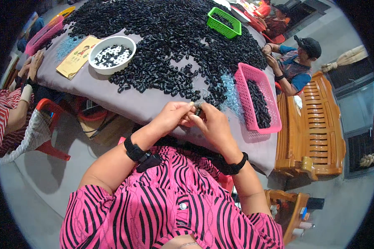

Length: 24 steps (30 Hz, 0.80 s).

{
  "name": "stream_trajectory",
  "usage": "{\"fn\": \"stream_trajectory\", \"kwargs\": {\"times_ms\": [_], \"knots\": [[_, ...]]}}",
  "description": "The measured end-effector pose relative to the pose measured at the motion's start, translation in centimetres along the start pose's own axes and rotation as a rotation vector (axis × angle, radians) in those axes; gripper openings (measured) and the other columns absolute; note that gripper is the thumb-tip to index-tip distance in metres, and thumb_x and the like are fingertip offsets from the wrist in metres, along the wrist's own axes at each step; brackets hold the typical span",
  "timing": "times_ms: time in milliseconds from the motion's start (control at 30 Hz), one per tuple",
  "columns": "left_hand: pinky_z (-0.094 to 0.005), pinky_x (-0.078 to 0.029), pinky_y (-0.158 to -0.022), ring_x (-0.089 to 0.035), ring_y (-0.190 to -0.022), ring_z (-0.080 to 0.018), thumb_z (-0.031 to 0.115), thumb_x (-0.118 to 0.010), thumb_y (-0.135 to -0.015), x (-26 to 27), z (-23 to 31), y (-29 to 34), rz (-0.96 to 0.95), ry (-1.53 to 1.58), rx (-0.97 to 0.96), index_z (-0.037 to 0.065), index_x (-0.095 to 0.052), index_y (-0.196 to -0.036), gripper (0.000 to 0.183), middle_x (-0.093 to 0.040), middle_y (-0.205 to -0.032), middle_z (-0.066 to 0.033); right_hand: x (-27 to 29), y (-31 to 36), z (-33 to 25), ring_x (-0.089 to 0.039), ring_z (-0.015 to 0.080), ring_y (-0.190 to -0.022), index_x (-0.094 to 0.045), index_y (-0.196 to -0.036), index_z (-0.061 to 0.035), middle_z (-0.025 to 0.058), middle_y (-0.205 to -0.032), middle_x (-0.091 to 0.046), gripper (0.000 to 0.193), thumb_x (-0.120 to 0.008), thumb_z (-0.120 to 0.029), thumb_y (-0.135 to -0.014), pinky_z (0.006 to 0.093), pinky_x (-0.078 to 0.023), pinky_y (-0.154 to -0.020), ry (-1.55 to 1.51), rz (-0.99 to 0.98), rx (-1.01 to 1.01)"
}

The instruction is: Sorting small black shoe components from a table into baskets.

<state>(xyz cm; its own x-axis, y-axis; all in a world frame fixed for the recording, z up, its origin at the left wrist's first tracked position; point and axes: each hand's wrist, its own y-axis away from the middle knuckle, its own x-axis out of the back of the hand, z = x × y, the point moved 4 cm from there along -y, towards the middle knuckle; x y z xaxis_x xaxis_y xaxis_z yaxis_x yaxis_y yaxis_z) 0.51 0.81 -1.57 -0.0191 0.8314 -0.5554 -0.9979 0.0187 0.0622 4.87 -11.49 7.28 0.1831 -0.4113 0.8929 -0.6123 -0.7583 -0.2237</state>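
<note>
My left hand [175, 116] and my right hand [213, 126] meet over the near edge of the table, fingertips pinched close together. Between them shows a small dark piece [198, 111], held by the right fingers; its shape is mostly hidden. Whatever the left thumb and finger pinch is too small to make out. Just beyond my fingers lies a wide heap of small black plastic pieces [166, 50]. Thin clear bluish bits [232, 97] lie in a pile to the right of my hands, beside a pink basket [274, 120] partly filled with black pieces.
On the grey-covered table [124, 101] stand a white round basin [96, 68] with black pieces, a yellow booklet [68, 66] and a green basket [232, 31]. Another person [297, 66] works at the right, one at the left [14, 108]. A wooden bench [320, 124] stands at the right.
</note>
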Motion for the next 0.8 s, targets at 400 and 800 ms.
{"fn": "stream_trajectory", "kwargs": {"times_ms": [400,800], "knots": [[-0.0264,-0.054,-0.068,-0.064,-0.075,-0.0148,0.034,-0.049,-0.099,-0.5,0.5,0.2,-0.038,-0.105,0.023,-0.004,-0.061,-0.107,0.041,-0.066,-0.088,-0.0102,12.8,-0.9,9.8,-0.062,0.0308,-0.086,-0.060,-0.110,-0.0009,0.0154,-0.096,-0.063,0.038,-0.072,-0.017,-0.078,0.0372,-0.049,-0.074,0.198,0.473,-0.215],[-0.0258,-0.054,-0.071,-0.065,-0.077,-0.0135,0.025,-0.050,-0.099,-1.1,1.3,1.0,0.004,-0.206,-0.004,-0.002,-0.062,-0.108,0.031,-0.066,-0.089,-0.0082,1.6,-3.7,6.1,-0.060,0.0292,-0.077,-0.065,-0.100,-0.0056,0.0126,-0.086,-0.063,0.023,-0.067,-0.007,-0.078,0.0373,-0.048,-0.070,0.014,0.215,0.108]]}}
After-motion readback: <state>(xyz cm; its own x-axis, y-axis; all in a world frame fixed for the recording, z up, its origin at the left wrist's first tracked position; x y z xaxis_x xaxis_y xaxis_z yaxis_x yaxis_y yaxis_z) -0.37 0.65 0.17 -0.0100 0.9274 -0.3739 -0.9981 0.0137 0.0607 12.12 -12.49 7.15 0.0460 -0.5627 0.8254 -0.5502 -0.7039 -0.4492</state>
